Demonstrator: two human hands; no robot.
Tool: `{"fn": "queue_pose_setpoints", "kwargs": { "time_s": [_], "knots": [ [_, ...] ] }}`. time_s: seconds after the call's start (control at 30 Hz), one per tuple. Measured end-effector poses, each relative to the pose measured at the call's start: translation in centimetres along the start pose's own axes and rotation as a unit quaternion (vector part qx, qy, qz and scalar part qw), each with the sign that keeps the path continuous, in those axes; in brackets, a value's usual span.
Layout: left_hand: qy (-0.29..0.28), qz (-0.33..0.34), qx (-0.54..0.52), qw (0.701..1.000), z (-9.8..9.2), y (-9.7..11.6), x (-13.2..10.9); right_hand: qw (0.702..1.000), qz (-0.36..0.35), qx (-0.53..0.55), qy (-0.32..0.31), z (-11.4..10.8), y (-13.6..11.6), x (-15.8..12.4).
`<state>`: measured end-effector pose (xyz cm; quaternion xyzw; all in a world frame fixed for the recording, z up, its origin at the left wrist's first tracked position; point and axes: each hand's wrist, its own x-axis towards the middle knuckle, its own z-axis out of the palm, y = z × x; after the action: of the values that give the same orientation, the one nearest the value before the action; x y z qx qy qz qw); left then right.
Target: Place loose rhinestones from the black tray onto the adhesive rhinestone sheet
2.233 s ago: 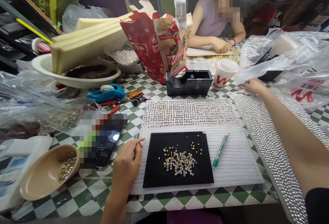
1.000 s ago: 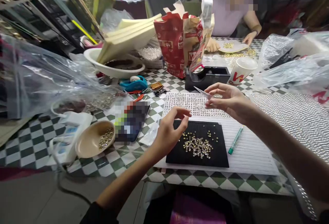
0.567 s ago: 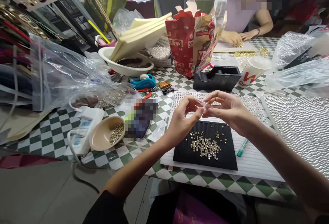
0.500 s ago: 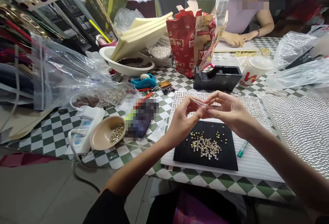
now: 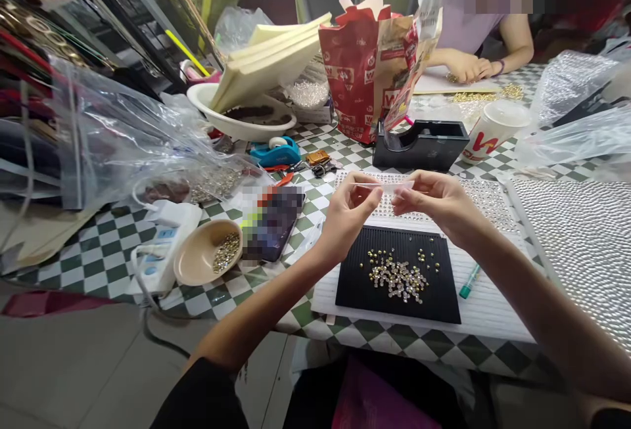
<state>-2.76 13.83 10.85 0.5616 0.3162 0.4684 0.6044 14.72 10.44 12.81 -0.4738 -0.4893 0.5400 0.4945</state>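
Between my two hands a thin, clear piece of plastic film point(image 5: 391, 187) is held nearly edge-on and level. My left hand point(image 5: 351, 215) pinches its left end between thumb and fingers. At the right end, my right hand point(image 5: 438, 202) grips it the same way. Below them lies a black ridged tray point(image 5: 352, 284) with a scatter of small gold and clear rhinestones point(image 5: 398, 278) on it. Behind the hands a white sheet set with rows of stones point(image 5: 486, 202) is partly covered by them. A green-capped pen point(image 5: 469, 282) rests right of the tray.
Left of the tray are a phone point(image 5: 273, 225), a tan bowl point(image 5: 187, 261) with stones and a power strip point(image 5: 160, 258). Further back stand a black tape dispenser point(image 5: 419, 146), a red paper bag point(image 5: 350, 81) and a paper cup point(image 5: 493, 133). A person sits opposite, hands on the table.
My hands have moved slightly apart. The film, slanted and bunched between the fingers before, now spans level between them. The view has shifted a little.
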Motion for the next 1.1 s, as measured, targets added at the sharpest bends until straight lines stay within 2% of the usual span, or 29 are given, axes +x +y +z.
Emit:
{"fn": "queue_pose_setpoints", "kwargs": {
  "time_s": [0.13,0.2,0.27,0.4,0.47,0.6,0.77,0.9,1.1],
  "knots": [
    [-0.006,-0.035,0.04,0.999,-0.9,-0.2,0.1,0.999,-0.024,-0.013,0.044,-0.5,-0.3,0.8],
    [0.007,-0.02,0.073,0.997,-1.6,0.1,0.6,0.998,-0.027,-0.038,0.052,-1.1,-0.5,1.3],
    [-0.008,-0.002,0.119,0.993,-2.1,0.6,1.4,0.996,-0.022,-0.065,0.047,-1.6,-0.6,1.9],
    [-0.133,-0.021,0.21,0.968,-2.5,0.9,3.9,0.995,-0.004,-0.102,0.02,-1.6,-0.6,3.2],
    [-0.163,-0.027,0.22,0.961,-2.5,0.5,5.2,0.994,-0.004,-0.113,0.008,-1.3,-0.5,4.0],
    [-0.193,-0.026,0.235,0.952,-2.6,-0.4,7.1,0.986,-0.023,-0.164,-0.029,-1.4,-0.5,5.5],
    [-0.223,-0.05,0.268,0.936,-2.7,-0.4,8.1,0.96,-0.008,-0.241,-0.142,-2.1,-0.1,6.9],
    [-0.247,-0.069,0.264,0.93,-2.8,-0.6,8.5,0.955,-0.038,-0.255,-0.146,-2.3,0.6,7.3],
    [-0.253,-0.088,0.239,0.933,-2.8,-0.9,8.9,0.953,-0.039,-0.266,-0.144,-2.4,1.4,7.4]
  ]
}}
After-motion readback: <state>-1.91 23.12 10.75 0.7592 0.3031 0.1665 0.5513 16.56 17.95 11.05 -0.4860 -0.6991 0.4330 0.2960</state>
